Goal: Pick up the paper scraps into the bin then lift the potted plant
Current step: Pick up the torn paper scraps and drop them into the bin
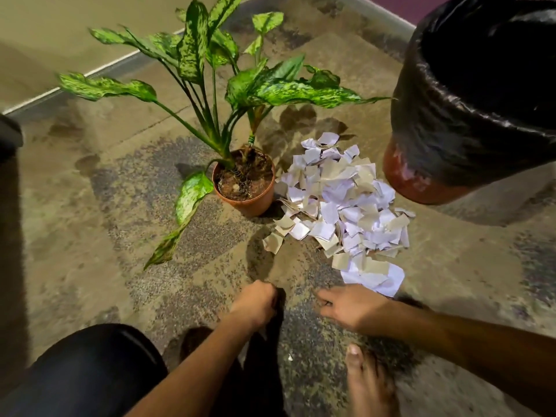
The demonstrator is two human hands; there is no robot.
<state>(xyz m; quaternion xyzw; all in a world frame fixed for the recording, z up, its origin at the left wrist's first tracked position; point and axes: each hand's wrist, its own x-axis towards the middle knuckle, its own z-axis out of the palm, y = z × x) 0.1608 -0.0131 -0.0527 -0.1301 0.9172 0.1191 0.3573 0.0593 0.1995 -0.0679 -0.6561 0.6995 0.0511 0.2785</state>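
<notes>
A crouching person's right hand (pixel 350 308) hovers low over the floor (pixel 90 266), fingers (pixel 323 296) loosely spread and holding nothing, just short of the nearest torn sheet, while the left hand (pixel 255 302) is curled into a loose fist beside it, apparently empty, though the inside of the palm cannot be seen. The paper scraps (pixel 340 206) lie in one untouched heap on the speckled floor, wedged between the potted plant (pixel 245 182) on its left and the bin (pixel 475 94) on its right. The risks look plain: a small handful would shed light pieces on the way up to the bin's high rim, and a careless sweep could knock the terracotta pot, which the heap touches. The long variegated leaves (pixel 186 206) droop low toward the hands and could snag an arm. The loose black liner (pixel 451 121) might fold inward and catch scraps. A bare foot (pixel 367 383) sits close below the pile, and a grey skirting (pixel 90 73) runs behind.
</notes>
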